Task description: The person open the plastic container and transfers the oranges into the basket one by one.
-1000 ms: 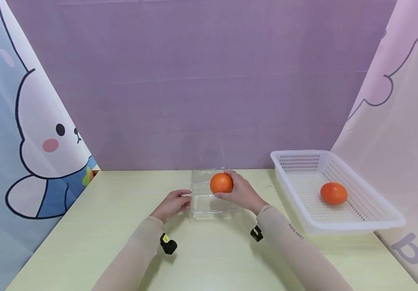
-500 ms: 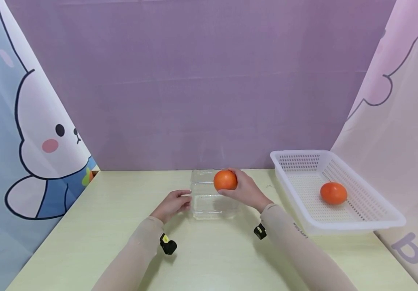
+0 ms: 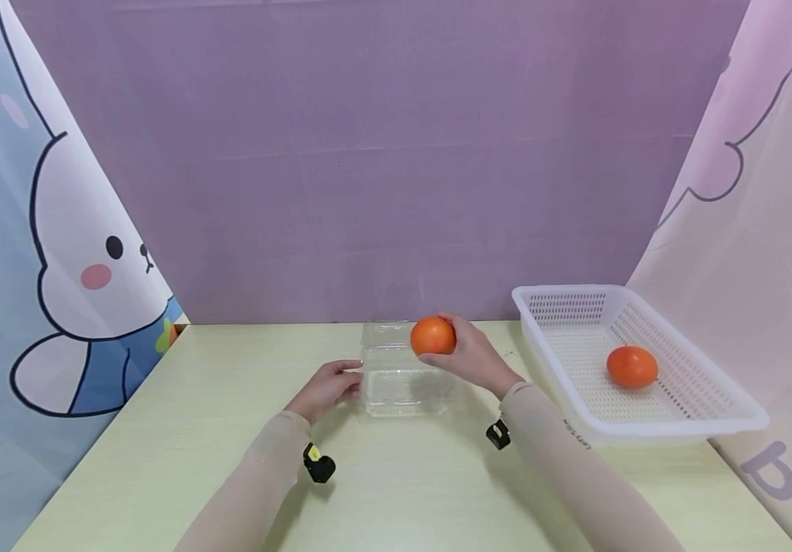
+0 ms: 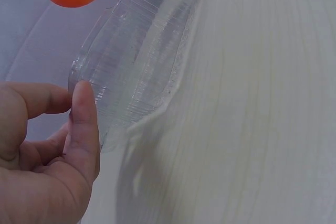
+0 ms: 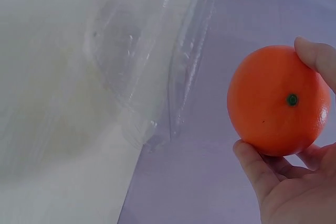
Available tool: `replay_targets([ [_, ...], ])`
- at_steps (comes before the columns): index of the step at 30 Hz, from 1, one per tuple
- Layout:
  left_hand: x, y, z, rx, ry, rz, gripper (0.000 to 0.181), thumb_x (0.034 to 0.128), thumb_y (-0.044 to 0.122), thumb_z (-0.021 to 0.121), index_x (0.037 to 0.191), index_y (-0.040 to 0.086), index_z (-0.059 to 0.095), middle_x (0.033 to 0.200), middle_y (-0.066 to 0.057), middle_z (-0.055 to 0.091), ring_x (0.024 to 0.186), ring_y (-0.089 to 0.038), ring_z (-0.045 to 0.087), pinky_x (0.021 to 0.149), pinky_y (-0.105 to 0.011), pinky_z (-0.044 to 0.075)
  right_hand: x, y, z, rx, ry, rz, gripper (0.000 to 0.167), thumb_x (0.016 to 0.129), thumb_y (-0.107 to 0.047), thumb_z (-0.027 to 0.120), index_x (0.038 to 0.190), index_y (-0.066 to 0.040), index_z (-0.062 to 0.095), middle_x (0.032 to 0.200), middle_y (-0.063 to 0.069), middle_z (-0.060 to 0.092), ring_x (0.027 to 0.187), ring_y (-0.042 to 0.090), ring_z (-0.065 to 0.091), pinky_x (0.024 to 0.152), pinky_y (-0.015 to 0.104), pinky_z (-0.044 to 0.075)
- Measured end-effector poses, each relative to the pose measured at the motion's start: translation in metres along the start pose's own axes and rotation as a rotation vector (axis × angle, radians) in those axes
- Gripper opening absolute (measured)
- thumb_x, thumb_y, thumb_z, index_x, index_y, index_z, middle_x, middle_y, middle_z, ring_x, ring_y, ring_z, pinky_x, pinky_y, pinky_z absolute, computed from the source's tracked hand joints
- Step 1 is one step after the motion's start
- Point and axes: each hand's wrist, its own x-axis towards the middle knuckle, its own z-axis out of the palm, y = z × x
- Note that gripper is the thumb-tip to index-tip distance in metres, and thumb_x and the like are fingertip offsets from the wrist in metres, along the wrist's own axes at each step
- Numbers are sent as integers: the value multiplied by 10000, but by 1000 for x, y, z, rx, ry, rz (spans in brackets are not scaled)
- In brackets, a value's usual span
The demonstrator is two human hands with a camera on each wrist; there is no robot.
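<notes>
My right hand (image 3: 477, 359) grips an orange (image 3: 433, 337) between thumb and fingers, above a clear plastic clamshell box (image 3: 405, 392). In the right wrist view, the held orange (image 5: 275, 100) shows a small green stem spot and hangs apart from the box. The box sits on the table with its lid raised towards the back. My left hand (image 3: 328, 389) is at the box's left side. Up close in the left wrist view, its thumb and fingers (image 4: 84, 121) pinch the rim of the clear box (image 4: 131, 56).
A white perforated plastic basket (image 3: 678, 431) stands at the right of the pale wooden table (image 3: 161, 460). One more orange fruit (image 3: 632, 367) lies in it. A purple backdrop (image 3: 368, 153) rises behind the table, and printed cloths hang on both sides.
My right hand has moved slightly up and to the right with the orange, over the box. The left hand and the box have stayed in place.
</notes>
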Motion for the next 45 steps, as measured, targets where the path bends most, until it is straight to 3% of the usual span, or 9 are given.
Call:
replay_targets([
  [26,-2,2,1,3,3,-1,450,1000,-4,537,1421,-124,433,1052,-192,575,806,-146,577,723,-227,530,5,2,-26,-3,33,-14,861,802,-398,848,1457,-27,432,1391,167,520,1152,334,571,937,514,502],
  [45,-1,3,1,9,-4,7,457,1001,10,543,1420,-131,427,1045,-176,576,828,-162,595,730,-225,537,6,3,-46,-64,45,-2,883,807,-414,841,1475,-23,415,1394,183,523,1152,353,567,939,531,495],
])
